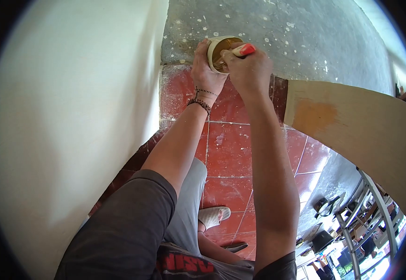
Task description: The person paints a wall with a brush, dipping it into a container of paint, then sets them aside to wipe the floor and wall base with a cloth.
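Head camera, and the action is up at the top centre of the frame! A pale cup (pixel 212 50) sits tipped in the left hand (pixel 206 71), its open mouth turned towards the lower right, brownish inside. That hand's fingers are curled about the cup's left side, wall against the skin; how the fingertips lie behind it, you cannot tell from here.

Across comes the right hand (pixel 253 71), just right of the rim, fingers bent and pressed together, pinching a handle (pixel 244 50) with a bright red end. The red end juts out above the knuckles, while the opposite end is hidden between hand and cup.

Two dark bracelets (pixel 200 103) ring the left wrist. Above, a grey surface (pixel 301 39) dotted with white spots; below the arms, red tiles (pixel 228 147) with pale smudges. Pale wall (pixel 67 102) fills the left of the frame, a cream panel (pixel 375 116) with an orange patch takes the right, and a metal ladder (pixel 383 212) leans into the lower right corner.
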Demonstrator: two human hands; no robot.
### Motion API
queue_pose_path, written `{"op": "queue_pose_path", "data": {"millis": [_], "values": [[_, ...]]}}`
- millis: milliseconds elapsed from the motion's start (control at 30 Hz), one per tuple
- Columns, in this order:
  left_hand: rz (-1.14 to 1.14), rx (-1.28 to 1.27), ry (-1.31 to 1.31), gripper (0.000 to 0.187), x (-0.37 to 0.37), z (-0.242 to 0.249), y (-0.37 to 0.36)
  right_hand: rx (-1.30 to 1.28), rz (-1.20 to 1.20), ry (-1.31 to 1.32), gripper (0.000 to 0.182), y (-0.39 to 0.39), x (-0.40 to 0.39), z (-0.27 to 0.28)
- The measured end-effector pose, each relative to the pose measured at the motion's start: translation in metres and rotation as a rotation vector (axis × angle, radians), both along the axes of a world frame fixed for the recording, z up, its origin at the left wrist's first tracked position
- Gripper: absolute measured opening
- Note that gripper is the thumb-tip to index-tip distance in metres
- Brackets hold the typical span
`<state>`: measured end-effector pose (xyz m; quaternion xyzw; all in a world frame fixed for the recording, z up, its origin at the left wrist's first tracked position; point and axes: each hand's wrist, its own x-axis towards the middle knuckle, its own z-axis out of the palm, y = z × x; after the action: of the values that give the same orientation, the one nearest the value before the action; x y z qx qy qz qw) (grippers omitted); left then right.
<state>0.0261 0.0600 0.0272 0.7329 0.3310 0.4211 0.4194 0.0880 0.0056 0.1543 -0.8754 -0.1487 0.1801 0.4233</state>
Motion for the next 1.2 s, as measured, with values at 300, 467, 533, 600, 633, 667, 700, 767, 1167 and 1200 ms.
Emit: {"op": "queue_pose_path", "data": {"millis": [300, 467, 533, 600, 633, 667, 700, 767, 1167, 1200], "values": [[-0.011, 0.079, -0.011, 0.074, -0.001, -0.004, 0.000, -0.054, 0.035, -0.009, 0.015, 0.003, 0.008, 0.000], [0.003, 0.132, 0.014, 0.081, 0.002, 0.000, 0.003, 0.170, 0.035, 0.072, 0.018, -0.014, 0.019, 0.015], [-0.011, 0.085, -0.004, 0.081, 0.003, -0.002, 0.004, 0.144, 0.186, 0.023, 0.020, -0.017, 0.023, 0.025], [-0.025, 0.041, -0.021, 0.081, 0.004, -0.004, 0.005, 0.096, 0.274, -0.041, 0.022, -0.016, 0.022, 0.034], [-0.045, 0.005, 0.002, 0.084, 0.004, -0.002, 0.006, 0.049, 0.361, -0.105, 0.023, -0.016, 0.022, 0.037], [-0.065, -0.029, 0.027, 0.086, 0.003, 0.000, 0.007, 0.051, 0.361, -0.105, 0.023, -0.015, 0.021, 0.040], [-0.065, -0.027, 0.027, 0.086, 0.002, 0.002, 0.008, 0.021, 0.440, -0.161, 0.022, -0.014, 0.021, 0.042], [-0.132, -0.097, 0.077, 0.085, 0.000, 0.015, 0.011, -0.006, 0.516, -0.217, 0.022, -0.016, 0.021, 0.038], [-0.298, -0.034, 0.166, 0.072, 0.013, 0.034, 0.036, 0.125, 0.670, -0.766, 0.021, -0.046, 0.022, -0.014], [-0.300, -0.030, 0.167, 0.072, 0.014, 0.034, 0.036, 0.107, 0.662, -0.778, 0.020, -0.046, 0.022, -0.016]]}}
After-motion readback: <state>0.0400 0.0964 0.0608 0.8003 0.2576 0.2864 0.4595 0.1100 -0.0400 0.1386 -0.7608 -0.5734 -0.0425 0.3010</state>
